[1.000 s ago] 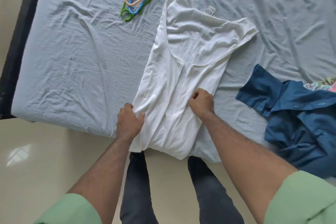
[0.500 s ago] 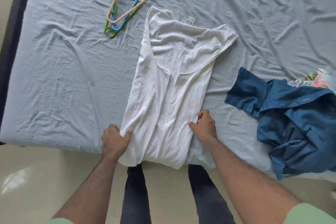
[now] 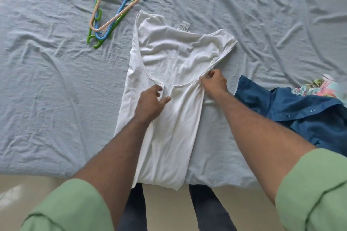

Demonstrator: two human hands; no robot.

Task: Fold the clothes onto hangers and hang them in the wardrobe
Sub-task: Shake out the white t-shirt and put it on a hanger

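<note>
A white shirt (image 3: pixel 174 58) lies lengthwise on the bed, its sides folded in toward the middle and its lower end hanging over the bed's near edge. My left hand (image 3: pixel 151 102) rests on the shirt's middle, fingers at the seamed edge of the left flap. My right hand (image 3: pixel 214 82) pinches the seamed edge of the right flap. A pile of plastic hangers (image 3: pixel 112 3), pink, green and blue, lies on the sheet beyond the shirt to the left, apart from both hands.
A crumpled blue shirt (image 3: pixel 304 118) lies at the right, close to my right forearm, with a colourful garment (image 3: pixel 317 88) behind it. The light blue bed sheet (image 3: pixel 47 80) is wrinkled. Beige floor (image 3: pixel 22 189) and my legs show below the bed's edge.
Both hands left the shirt's lower part and moved up to the seamed edges at its middle. The view shifted forward, showing more of the hangers.
</note>
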